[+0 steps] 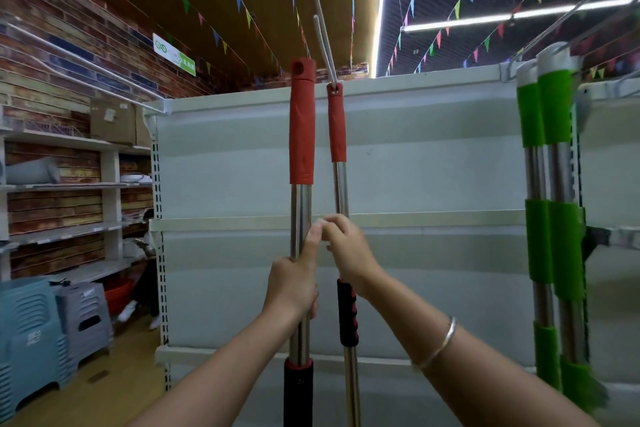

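1. The left hand (294,282) clenches the thicker pole (300,218), upright before white shelving (433,166).
2. The right hand (349,253) curls round the thinner pole (341,191), whose top hangs from a hook (323,45).
3. Both poles look stiff, light and slick, so the rubber sleeves probably give the surest hold.
4. The cardboard box (112,121) is shut and its contents are hidden.

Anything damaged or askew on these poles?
Only minor: the red plastic sleeve on the thick steel pole gripped by the left hand looks creased near its lower edge. The thin red-topped steel pole hangs from the white hook.
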Demonstrator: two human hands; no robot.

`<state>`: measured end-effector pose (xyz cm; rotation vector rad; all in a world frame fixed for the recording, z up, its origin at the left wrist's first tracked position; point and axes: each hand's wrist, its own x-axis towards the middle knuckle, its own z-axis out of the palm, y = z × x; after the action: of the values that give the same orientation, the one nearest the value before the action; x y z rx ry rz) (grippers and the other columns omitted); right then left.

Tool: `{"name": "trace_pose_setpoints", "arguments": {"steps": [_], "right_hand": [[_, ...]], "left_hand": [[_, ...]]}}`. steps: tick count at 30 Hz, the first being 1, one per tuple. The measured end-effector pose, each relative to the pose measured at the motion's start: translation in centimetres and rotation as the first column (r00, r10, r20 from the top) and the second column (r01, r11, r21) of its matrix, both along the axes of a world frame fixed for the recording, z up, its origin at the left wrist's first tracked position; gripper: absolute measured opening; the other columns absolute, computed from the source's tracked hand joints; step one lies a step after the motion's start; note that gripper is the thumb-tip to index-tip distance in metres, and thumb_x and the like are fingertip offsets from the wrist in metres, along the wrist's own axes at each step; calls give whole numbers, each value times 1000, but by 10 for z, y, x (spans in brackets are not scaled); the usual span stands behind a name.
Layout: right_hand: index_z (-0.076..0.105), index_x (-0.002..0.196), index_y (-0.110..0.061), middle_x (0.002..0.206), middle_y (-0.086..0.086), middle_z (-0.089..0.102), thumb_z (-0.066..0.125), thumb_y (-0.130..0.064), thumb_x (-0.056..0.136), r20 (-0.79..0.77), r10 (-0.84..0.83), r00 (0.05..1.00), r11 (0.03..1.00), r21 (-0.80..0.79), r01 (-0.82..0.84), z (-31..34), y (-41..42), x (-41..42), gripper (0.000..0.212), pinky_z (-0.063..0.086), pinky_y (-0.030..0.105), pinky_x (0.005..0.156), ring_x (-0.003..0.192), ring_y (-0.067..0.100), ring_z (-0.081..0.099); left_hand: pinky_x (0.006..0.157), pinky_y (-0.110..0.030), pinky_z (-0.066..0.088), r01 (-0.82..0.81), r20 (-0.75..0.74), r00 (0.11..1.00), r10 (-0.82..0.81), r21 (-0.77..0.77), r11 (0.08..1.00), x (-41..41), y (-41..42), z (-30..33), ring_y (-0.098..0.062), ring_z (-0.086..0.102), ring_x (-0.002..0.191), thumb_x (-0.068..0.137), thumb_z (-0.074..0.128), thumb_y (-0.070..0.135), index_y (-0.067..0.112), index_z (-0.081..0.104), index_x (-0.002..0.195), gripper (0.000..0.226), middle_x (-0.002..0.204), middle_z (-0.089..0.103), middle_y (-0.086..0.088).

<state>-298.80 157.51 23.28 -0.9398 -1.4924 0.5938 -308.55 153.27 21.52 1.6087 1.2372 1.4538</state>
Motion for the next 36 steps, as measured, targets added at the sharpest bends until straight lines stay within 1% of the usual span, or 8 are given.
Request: {"name": "trace_pose_setpoints", "arguments": {"steps": [2,4,6,9,13,19,23,36], "right_hand": [[59,96,-16,94,1,62,39,-31,99,-117,185,976,983,3,-186,19,-29,-3,25,48,30,85,93,16,59],[59,102,-18,97,3,66,34,-37,99,-121,291,949,957,25,-290,38,-52,-4,31,50,33,86,92,17,63],[55,110,-16,96,7,67,32,-39,99,-52,325,944,944,74,-321,49,-70,-4,35,51,37,86,89,21,66],[53,104,-17,83,7,64,36,-36,99,-79,360,930,929,121,-349,56,-89,-3,26,51,33,72,69,18,64],[53,96,-16,70,6,55,37,-41,98,-106,308,946,947,132,-293,51,-101,-3,30,51,27,62,59,16,55],[53,92,-16,68,2,51,32,-48,98,-104,335,937,942,53,-331,56,-104,-7,39,49,29,67,57,13,52],[53,91,-14,65,2,50,29,-48,98,-117,353,928,935,7,-355,63,-109,-5,42,50,30,69,55,12,51],[56,84,-10,58,6,53,31,-56,95,-163,334,928,935,-70,-348,87,-95,5,53,49,36,66,45,16,53]], "left_hand": [[45,-26,41,2,16,1000,-2,16,1000,6,-11,5,-17,42,31,78,37,72,14,43,40,71,35,40,-2],[44,-26,40,7,40,999,-8,25,1000,12,-22,11,-17,41,32,80,38,71,13,42,44,69,36,39,-2],[45,-27,38,20,61,998,-21,13,1000,19,-31,15,-19,39,33,81,38,70,12,41,48,67,39,39,-3],[45,-28,38,35,100,994,-35,7,999,26,-39,18,-22,39,34,87,38,62,9,42,53,63,41,40,-6],[44,-28,39,58,104,993,-57,-2,998,31,-49,13,-22,41,30,93,37,48,8,42,55,56,35,43,-4],[47,-30,40,112,126,985,-116,39,993,26,-55,15,-23,42,32,95,40,41,9,43,52,54,39,44,-7],[46,-29,43,145,92,984,-155,107,984,25,-56,17,-22,46,31,96,41,38,7,49,62,47,37,47,-6],[40,-23,44,165,61,982,-178,170,971,29,-41,36,-24,56,37,92,43,52,5,64,76,54,46,57,-14]]}}
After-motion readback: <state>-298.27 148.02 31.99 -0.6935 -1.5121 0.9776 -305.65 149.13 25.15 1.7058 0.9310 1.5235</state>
